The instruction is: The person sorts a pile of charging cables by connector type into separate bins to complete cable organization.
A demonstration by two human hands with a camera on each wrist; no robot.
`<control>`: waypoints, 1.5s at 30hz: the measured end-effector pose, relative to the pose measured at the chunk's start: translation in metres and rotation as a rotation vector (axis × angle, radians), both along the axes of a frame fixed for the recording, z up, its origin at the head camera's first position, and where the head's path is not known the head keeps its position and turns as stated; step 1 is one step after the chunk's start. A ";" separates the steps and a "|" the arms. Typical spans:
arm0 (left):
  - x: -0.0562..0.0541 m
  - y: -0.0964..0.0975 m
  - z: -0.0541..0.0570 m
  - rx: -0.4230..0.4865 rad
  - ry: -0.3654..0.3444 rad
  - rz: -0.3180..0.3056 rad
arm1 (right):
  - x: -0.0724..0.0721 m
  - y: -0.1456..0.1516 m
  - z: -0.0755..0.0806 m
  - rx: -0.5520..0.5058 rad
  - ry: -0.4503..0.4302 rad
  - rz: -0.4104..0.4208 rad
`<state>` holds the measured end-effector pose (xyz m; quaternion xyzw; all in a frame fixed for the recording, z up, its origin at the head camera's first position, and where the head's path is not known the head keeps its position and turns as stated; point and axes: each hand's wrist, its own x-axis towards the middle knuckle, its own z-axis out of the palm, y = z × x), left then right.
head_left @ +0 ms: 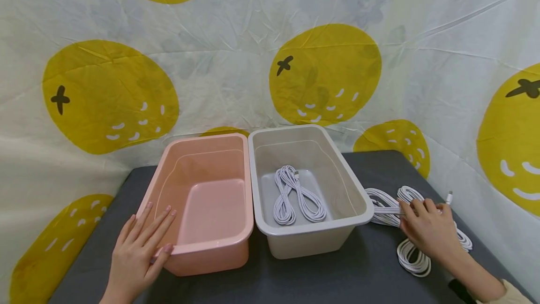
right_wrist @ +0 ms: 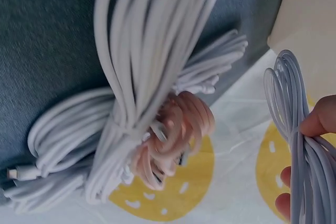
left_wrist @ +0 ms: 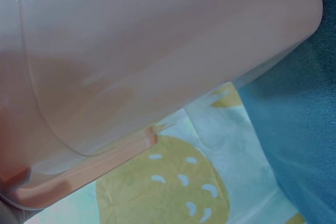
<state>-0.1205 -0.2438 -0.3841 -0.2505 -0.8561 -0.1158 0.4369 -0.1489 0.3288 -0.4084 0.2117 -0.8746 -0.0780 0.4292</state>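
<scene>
My left hand (head_left: 137, 250) lies with straight fingers over the near left rim of a pink plastic bin (head_left: 211, 244), whose inside shows no contents. In the left wrist view the bin's wall (left_wrist: 157, 40) fills much of the frame. My right hand (head_left: 430, 229) is over a pile of coiled white cables (head_left: 413, 264) right of a beige bin (head_left: 303, 228). Between thumb and fingers it pinches a bundled white cable (right_wrist: 293, 98), seen in the right wrist view. Another tied white cable (head_left: 283, 212) lies inside the beige bin.
Both bins stand side by side on a dark grey tabletop (head_left: 291, 280). A pinkish coil (right_wrist: 186, 121) sits among the white cables. One white connector (head_left: 449, 197) sticks up behind my right hand. A fruit-printed cloth (head_left: 236, 83) hangs behind and around the table.
</scene>
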 end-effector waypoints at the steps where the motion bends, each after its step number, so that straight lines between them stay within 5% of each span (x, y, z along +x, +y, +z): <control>1: 0.000 0.000 0.000 0.000 0.000 0.000 | -0.001 0.000 0.002 -0.002 0.008 0.004; 17: 0.001 0.000 -0.001 0.005 0.003 -0.001 | -0.015 0.006 0.041 -0.028 0.117 0.000; 31: 0.000 0.001 0.000 0.003 0.010 -0.003 | -0.026 -0.003 0.077 -0.038 0.095 -0.014; 45: 0.000 0.001 0.000 0.000 0.018 -0.004 | -0.045 -0.032 0.111 -0.085 0.076 0.058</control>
